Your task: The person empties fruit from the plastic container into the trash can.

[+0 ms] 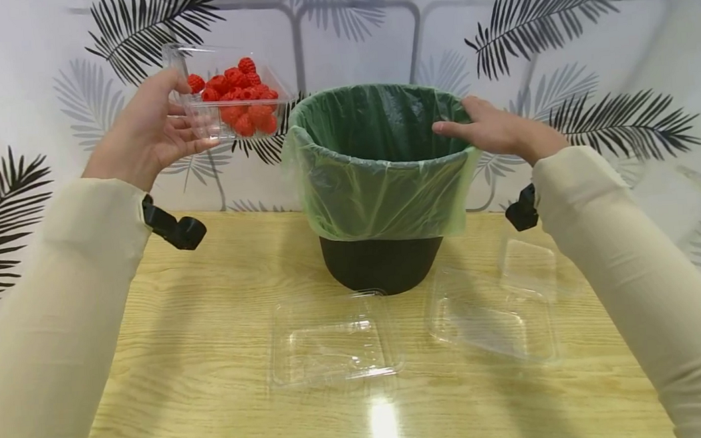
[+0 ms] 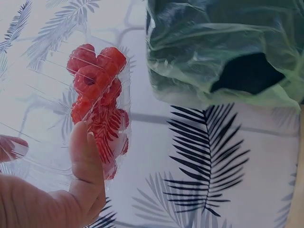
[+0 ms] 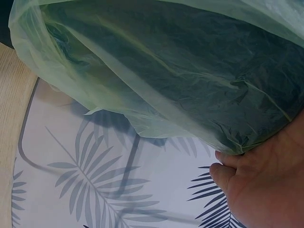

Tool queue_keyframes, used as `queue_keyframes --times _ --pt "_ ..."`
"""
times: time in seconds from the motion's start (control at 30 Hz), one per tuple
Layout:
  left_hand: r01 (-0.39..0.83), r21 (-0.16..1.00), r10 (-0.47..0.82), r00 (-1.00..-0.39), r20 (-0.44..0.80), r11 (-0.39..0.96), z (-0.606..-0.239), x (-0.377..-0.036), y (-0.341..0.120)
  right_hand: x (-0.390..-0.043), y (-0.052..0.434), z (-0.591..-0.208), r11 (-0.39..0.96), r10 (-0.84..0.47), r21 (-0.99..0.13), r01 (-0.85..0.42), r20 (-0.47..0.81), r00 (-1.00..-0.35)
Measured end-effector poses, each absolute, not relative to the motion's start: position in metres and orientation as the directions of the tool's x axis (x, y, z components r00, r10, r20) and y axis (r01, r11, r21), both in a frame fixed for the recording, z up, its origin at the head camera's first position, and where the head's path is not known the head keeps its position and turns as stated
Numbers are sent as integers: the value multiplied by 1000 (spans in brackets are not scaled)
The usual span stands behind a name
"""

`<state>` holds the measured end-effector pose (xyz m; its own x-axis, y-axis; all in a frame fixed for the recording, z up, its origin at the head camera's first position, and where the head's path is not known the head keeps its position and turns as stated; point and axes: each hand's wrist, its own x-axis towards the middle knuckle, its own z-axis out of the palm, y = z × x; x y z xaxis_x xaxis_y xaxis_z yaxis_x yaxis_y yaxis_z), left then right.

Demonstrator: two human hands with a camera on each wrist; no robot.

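In the head view my left hand point(image 1: 143, 128) grips one side of a clear plastic container point(image 1: 283, 97), held up left of the bin and above the table. Several red raspberries point(image 1: 239, 95) lie in the container, gathered toward its right part. The left wrist view shows the raspberries point(image 2: 97, 80) through the clear wall, with a finger against it. My right hand point(image 1: 498, 126) grips the right rim of a black trash bin point(image 1: 383, 264), thumb over the inside. A thin green trash bag point(image 1: 385, 200) lines the bin and folds down over its rim. The bin's bottom inside is hidden.
On the wooden table point(image 1: 216, 388) in front of the bin lies a clear plastic container point(image 1: 336, 374). Another clear container point(image 1: 492, 324) lies to its right, with a clear flat piece point(image 1: 528, 265) behind it. A leaf-patterned wall covering point(image 1: 358, 44) stands close behind the bin.
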<state>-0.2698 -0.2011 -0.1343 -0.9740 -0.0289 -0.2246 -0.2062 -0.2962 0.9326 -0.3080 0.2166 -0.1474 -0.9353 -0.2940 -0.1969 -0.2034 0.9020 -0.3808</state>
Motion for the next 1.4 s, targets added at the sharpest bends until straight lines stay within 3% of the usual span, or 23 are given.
queue_keyframes --times 0.2,0.6,0.77,1.2,1.4 --pt "-147 968 -51 -986 -160 -204 -121 -273 -172 -307 217 -149 898 -293 -389 -205 -181 -939" --pt "-30 992 -197 -980 -5 121 -113 -278 -119 -307 218 -149 890 -292 -410 -198 -180 -939" --pt "26 980 -180 -982 62 195 -114 -281 -109 -307 220 -147 887 -287 -421 -190 -180 -941" --pt "102 839 -190 -953 237 535 -118 -287 -102 -306 219 -148 889 -283 -416 -192 -170 -944" --pt "125 795 -189 -939 288 594 -122 -290 -96 -306 217 -149 886 -287 -420 -195 -168 -943"
